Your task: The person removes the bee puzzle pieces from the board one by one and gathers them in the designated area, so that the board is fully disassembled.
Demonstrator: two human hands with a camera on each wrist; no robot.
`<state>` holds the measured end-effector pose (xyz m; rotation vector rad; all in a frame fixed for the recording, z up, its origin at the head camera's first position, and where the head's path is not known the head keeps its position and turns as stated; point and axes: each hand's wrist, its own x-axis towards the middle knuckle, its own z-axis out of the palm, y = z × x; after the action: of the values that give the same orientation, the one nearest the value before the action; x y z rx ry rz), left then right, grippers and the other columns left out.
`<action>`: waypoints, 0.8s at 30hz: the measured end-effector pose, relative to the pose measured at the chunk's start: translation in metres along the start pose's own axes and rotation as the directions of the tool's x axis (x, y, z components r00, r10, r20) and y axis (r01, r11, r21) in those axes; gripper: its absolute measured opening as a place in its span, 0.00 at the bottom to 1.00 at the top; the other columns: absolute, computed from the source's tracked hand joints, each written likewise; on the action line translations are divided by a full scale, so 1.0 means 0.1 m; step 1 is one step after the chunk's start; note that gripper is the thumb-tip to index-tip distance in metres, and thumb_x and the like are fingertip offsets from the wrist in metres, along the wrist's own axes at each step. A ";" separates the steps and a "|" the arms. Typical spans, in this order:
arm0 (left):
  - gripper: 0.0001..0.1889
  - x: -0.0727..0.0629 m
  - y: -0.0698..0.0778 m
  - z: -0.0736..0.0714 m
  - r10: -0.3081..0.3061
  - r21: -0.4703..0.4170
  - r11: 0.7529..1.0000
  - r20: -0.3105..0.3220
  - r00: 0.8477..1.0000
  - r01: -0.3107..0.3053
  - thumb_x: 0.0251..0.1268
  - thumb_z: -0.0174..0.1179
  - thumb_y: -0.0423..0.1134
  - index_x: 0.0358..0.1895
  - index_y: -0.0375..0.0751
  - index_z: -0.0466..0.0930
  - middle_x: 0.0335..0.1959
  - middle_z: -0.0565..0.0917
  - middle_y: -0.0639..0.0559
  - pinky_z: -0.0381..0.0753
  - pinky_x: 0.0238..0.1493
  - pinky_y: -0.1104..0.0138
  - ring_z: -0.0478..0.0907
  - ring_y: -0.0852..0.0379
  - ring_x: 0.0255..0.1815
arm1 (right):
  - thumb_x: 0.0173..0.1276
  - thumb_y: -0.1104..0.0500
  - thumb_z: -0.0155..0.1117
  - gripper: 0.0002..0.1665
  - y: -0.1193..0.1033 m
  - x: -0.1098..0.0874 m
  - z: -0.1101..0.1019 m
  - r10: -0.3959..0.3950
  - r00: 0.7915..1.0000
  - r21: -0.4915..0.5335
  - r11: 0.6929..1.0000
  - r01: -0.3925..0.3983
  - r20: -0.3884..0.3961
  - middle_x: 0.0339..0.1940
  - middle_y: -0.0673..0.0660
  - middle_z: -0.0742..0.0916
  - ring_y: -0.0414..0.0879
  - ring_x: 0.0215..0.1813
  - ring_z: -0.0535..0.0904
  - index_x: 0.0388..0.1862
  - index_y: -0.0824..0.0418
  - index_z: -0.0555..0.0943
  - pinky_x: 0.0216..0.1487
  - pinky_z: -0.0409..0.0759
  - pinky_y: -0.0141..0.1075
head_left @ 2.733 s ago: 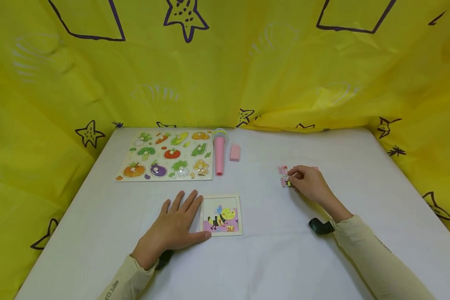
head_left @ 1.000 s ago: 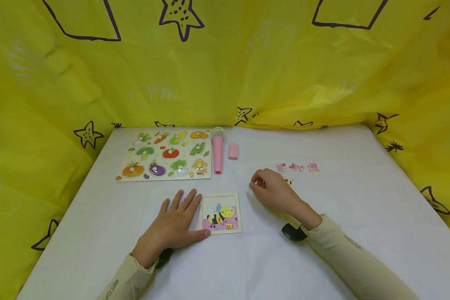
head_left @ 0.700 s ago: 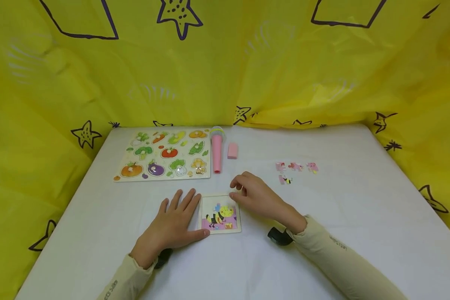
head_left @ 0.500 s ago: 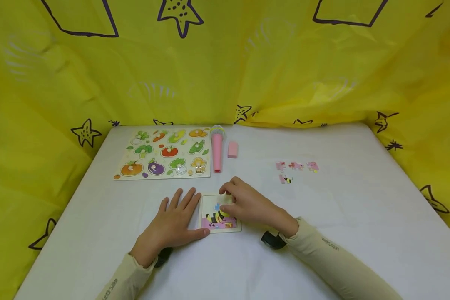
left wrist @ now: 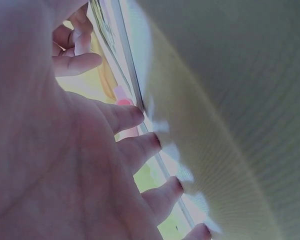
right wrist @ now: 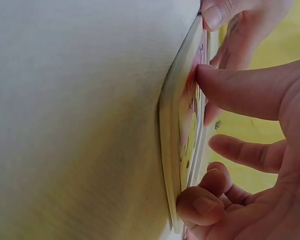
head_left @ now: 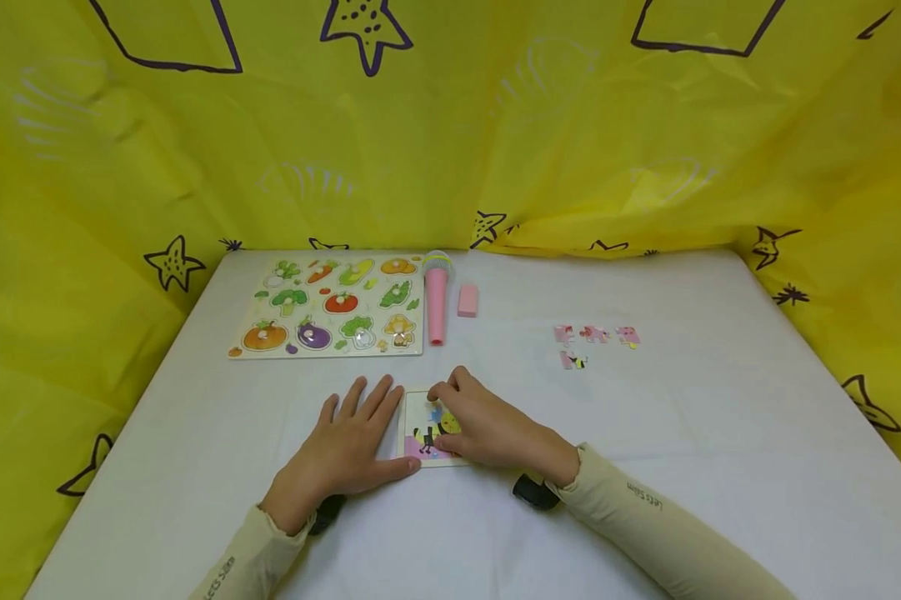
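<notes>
A small square jigsaw tray (head_left: 416, 398) with a pale frame holds a bee picture on pink. Its upper left part is bare board. Flat on the table, my left hand (head_left: 345, 454) spreads its fingers beside the tray, the thumb resting on the lower left corner. Over the tray's right side is my right hand (head_left: 488, 425). In the right wrist view, its thumb (right wrist: 245, 90) touches the picture, a bent finger (right wrist: 200, 205) rests at the edge, and another finger stands clear. Between them I see no loose piece. The hand hides the picture's right part.
Several loose jigsaw pieces lie to the right, including one with a bee part (head_left: 573, 360) below a pink row (head_left: 594, 334). Farther back are a vegetable peg board (head_left: 330, 354), a pink toy microphone (head_left: 437, 308) and a small pink block (head_left: 468, 301). A yellow patterned cloth (head_left: 450, 150) hangs behind.
My right hand has moved left from the loose pieces to the tray, and its thumb has come down onto the picture. The left hand has stayed in place.
</notes>
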<state>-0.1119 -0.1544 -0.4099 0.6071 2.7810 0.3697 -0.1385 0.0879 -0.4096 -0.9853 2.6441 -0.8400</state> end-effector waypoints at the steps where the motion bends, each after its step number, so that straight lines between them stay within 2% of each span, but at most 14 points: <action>1: 0.53 0.00 0.00 0.00 -0.001 0.001 1.000 0.001 1.000 0.001 0.69 0.66 0.68 0.86 0.39 0.57 0.87 0.55 0.40 0.48 0.76 0.28 0.46 0.28 0.86 | 0.71 0.60 0.78 0.29 0.00 0.00 0.00 0.000 1.000 0.001 1.000 0.000 0.005 0.48 0.55 0.72 0.46 0.47 0.75 0.66 0.67 0.78 0.49 0.78 0.37; 10: 0.53 0.02 -0.01 0.02 -0.001 0.000 1.000 0.002 1.000 0.001 0.69 0.66 0.68 0.86 0.39 0.56 0.88 0.54 0.41 0.47 0.77 0.28 0.45 0.29 0.86 | 0.72 0.62 0.77 0.24 0.00 0.02 0.01 0.006 0.999 0.027 1.000 -0.007 0.040 0.48 0.56 0.71 0.47 0.45 0.76 0.61 0.68 0.79 0.48 0.78 0.36; 18: 0.54 0.01 0.01 0.01 -0.003 0.002 1.000 0.004 1.000 0.003 0.69 0.65 0.69 0.86 0.39 0.57 0.88 0.54 0.41 0.48 0.76 0.28 0.46 0.29 0.86 | 0.72 0.60 0.77 0.26 0.01 0.03 0.00 0.035 0.998 0.045 0.998 -0.037 0.048 0.50 0.57 0.71 0.47 0.46 0.77 0.62 0.69 0.78 0.50 0.79 0.38; 24: 0.54 0.01 0.01 0.00 0.000 0.011 1.000 0.002 1.000 0.000 0.69 0.65 0.69 0.86 0.39 0.57 0.88 0.54 0.41 0.48 0.76 0.28 0.46 0.29 0.86 | 0.71 0.61 0.77 0.23 0.03 0.03 0.00 0.015 0.999 0.039 0.999 -0.017 0.046 0.48 0.56 0.70 0.48 0.45 0.77 0.58 0.68 0.78 0.49 0.79 0.38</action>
<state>-0.1123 -0.1530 -0.4095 0.6094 2.7826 0.3540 -0.1426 0.0875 -0.4108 -0.9604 2.5836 -0.8526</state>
